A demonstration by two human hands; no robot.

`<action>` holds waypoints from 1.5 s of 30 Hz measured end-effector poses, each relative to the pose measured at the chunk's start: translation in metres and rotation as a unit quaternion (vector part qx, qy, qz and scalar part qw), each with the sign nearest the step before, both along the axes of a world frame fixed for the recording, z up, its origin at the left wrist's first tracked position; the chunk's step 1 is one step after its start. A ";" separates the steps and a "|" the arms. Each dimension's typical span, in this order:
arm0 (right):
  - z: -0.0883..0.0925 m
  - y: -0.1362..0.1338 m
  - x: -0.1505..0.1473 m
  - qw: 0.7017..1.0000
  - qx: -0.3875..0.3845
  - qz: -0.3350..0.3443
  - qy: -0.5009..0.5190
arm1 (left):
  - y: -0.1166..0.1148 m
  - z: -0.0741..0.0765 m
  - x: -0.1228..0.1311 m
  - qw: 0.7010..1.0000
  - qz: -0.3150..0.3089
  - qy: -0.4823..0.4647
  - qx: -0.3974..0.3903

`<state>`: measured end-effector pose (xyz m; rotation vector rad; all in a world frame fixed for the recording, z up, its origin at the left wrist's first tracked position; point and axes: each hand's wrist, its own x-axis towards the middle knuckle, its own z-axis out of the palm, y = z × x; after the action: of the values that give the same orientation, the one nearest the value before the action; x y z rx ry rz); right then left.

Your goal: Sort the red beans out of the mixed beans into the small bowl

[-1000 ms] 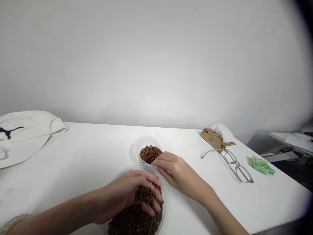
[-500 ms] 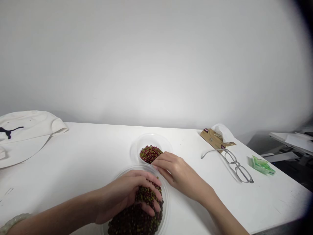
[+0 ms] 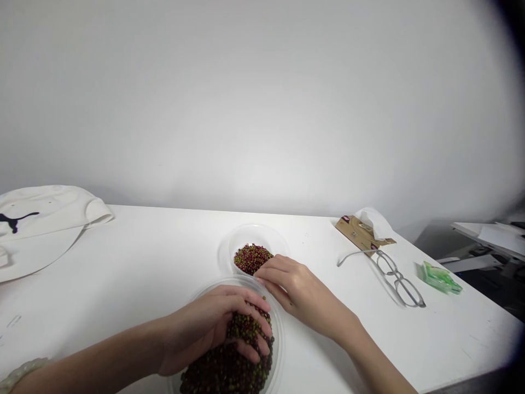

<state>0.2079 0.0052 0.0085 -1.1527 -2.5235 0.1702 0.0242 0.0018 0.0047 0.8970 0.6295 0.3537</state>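
A large clear plastic bowl [image 3: 280, 342] stands close in front of me, holding a mix of dark red and green beans [image 3: 229, 368]. Over it is my left hand [image 3: 229, 323], its fingers spread and curved, with the tips touching the beans. Just beyond stands a smaller clear bowl [image 3: 268, 234] with a pile of small red and green beans [image 3: 251, 257]. At its near right rim my right hand [image 3: 287, 280] is closed, thumb and fingers pinching the edge. The fingertips are partly hidden there.
A white cap [image 3: 45, 219] lies at the left on the white table [image 3: 143, 262]. To the right are a brown tissue pack [image 3: 356, 232], a pair of glasses [image 3: 396, 276] and a green plastic packet [image 3: 441, 277]. A wall stands behind the table.
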 end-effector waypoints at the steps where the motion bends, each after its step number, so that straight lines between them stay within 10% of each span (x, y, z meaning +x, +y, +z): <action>1: 0.000 0.000 0.000 1.000 0.000 0.000 -0.001 | 0.000 0.000 0.000 1.000 0.000 -0.001 -0.001; 45: 0.000 0.000 -0.001 1.000 0.006 0.004 0.002 | -0.002 0.003 0.001 1.000 0.006 0.009 0.002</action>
<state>0.2073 0.0047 0.0089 -1.1361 -2.5237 0.1581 0.0256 0.0002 0.0078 0.9015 0.6518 0.3584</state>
